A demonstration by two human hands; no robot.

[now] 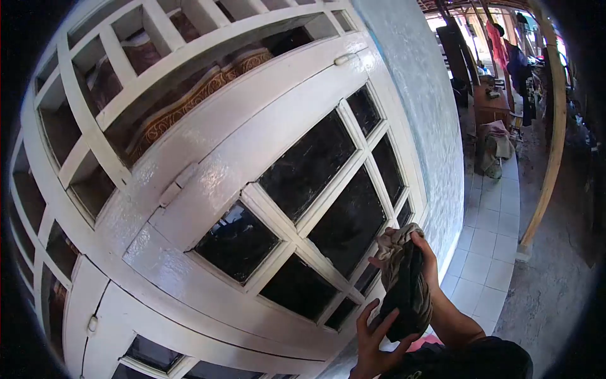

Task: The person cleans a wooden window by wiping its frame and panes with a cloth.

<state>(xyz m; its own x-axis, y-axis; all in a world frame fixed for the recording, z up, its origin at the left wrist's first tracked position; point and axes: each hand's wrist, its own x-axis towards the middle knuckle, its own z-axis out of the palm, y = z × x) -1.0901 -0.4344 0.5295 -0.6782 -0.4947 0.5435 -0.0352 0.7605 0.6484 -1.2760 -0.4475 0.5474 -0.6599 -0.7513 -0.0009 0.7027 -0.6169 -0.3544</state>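
Observation:
A crumpled cloth, grey-beige on the outside with a black part hanging down its middle, is bunched up between my hands in front of the window. My right hand grips its upper right side, thumb near the top and fingers partly behind the fabric. Lower down, my left hand curls its spread fingers around the bottom of the black part. Folds hide some fingertips of both hands.
White-framed window shutters with dark panes fill the left and centre, below a slatted vent. A pale blue wall runs beside a tiled walkway. A wooden post stands right; clothes and furniture lie beyond.

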